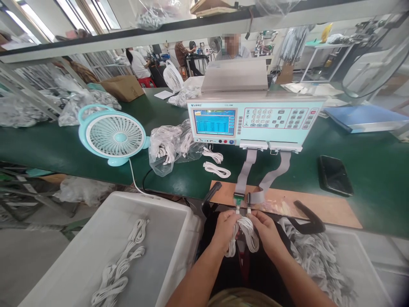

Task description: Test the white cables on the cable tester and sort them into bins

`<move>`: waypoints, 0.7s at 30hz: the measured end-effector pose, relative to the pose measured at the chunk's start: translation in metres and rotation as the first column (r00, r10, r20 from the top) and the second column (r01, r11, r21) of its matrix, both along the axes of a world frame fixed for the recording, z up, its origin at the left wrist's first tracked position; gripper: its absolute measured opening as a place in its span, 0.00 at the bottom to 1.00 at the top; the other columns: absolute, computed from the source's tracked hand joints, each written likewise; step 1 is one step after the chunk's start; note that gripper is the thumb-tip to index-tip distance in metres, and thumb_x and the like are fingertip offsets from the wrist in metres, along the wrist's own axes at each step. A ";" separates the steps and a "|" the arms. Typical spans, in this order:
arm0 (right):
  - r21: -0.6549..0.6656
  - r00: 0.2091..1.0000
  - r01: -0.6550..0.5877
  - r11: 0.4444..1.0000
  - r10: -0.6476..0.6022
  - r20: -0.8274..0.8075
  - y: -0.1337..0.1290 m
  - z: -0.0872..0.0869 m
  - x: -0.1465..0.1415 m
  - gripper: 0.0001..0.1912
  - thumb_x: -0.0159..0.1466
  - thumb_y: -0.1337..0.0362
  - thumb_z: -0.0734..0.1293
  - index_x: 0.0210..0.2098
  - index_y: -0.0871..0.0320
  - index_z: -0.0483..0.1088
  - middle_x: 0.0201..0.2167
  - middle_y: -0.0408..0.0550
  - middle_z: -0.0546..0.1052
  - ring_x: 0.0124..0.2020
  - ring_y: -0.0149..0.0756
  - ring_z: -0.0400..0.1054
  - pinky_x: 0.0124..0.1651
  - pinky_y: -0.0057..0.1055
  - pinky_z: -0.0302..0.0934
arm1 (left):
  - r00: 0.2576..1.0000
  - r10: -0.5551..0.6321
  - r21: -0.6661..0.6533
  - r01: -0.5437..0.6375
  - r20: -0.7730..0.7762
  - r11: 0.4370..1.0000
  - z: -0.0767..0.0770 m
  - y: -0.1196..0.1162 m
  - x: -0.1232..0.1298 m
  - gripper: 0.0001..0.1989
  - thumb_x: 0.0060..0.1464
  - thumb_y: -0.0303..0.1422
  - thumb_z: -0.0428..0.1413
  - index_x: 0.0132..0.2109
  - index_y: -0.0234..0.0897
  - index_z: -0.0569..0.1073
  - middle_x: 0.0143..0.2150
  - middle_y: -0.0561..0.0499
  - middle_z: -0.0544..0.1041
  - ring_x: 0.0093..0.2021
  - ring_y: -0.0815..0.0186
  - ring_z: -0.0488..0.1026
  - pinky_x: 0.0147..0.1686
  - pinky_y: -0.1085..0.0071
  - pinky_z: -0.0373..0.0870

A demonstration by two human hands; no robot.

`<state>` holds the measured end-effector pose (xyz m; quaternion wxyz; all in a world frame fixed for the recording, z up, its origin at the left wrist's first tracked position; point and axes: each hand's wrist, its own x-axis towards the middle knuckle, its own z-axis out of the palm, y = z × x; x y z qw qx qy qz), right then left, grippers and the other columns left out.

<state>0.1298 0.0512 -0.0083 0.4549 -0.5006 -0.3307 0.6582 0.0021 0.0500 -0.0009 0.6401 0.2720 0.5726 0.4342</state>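
Note:
A coiled white cable (pixel 249 234) hangs between my two hands, low in the middle of the view. My left hand (pixel 225 228) pinches one of its end plugs, which meets a small green circuit board (pixel 238 201). The other plug is in the closed fingers of my right hand (pixel 263 228), at a second connector beside the board. Two grey ribbon cables (pixel 245 170) run from these connectors up to a white tester (pixel 255 121) with a lit blue screen (pixel 214 122). Whether both plugs sit fully in their sockets is too small to tell.
A white bin (pixel 172 221) with several coiled cables stands at left; another bin (pixel 361 256) full of cables is at right. On the green table (pixel 377 179) are a fan (pixel 119 136), bagged cables (pixel 166 145), two loose coils (pixel 217 169) and a phone (pixel 335 175). People sit beyond.

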 end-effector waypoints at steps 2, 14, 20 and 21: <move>0.005 1.000 -0.001 1.000 0.001 -0.003 0.000 0.001 0.000 0.20 0.50 0.49 0.73 0.25 0.60 0.69 0.20 0.41 0.68 0.22 0.29 0.57 0.27 0.26 0.53 | 0.999 0.029 -0.006 -0.029 0.015 1.000 0.000 -0.001 0.002 0.11 0.42 0.35 0.55 0.21 0.35 0.63 0.13 0.58 0.60 0.11 0.75 0.56 0.09 0.80 0.50; 0.019 0.999 -0.003 1.000 0.003 0.032 0.000 0.007 -0.001 0.21 0.48 0.48 0.73 0.24 0.59 0.67 0.18 0.41 0.67 0.19 0.30 0.57 0.25 0.27 0.53 | 0.999 0.043 0.018 -0.043 -0.015 0.999 0.002 0.000 0.005 0.12 0.41 0.35 0.54 0.19 0.36 0.60 0.12 0.58 0.58 0.10 0.75 0.55 0.10 0.79 0.48; 0.013 0.999 -0.024 1.000 0.024 0.034 -0.001 0.008 0.000 0.21 0.48 0.48 0.72 0.24 0.59 0.67 0.19 0.42 0.68 0.20 0.31 0.58 0.26 0.28 0.54 | 0.998 0.053 0.093 -0.049 -0.041 0.994 -0.005 -0.001 0.005 0.14 0.42 0.35 0.55 0.18 0.36 0.58 0.12 0.60 0.55 0.11 0.76 0.53 0.10 0.79 0.47; 0.017 0.999 -0.026 1.000 0.025 0.034 -0.001 0.007 0.000 0.20 0.49 0.48 0.72 0.24 0.59 0.68 0.19 0.41 0.68 0.21 0.31 0.58 0.27 0.27 0.54 | 0.998 0.050 0.100 -0.046 -0.035 0.994 -0.006 0.000 0.004 0.14 0.42 0.35 0.55 0.18 0.36 0.58 0.12 0.60 0.55 0.11 0.76 0.53 0.10 0.79 0.47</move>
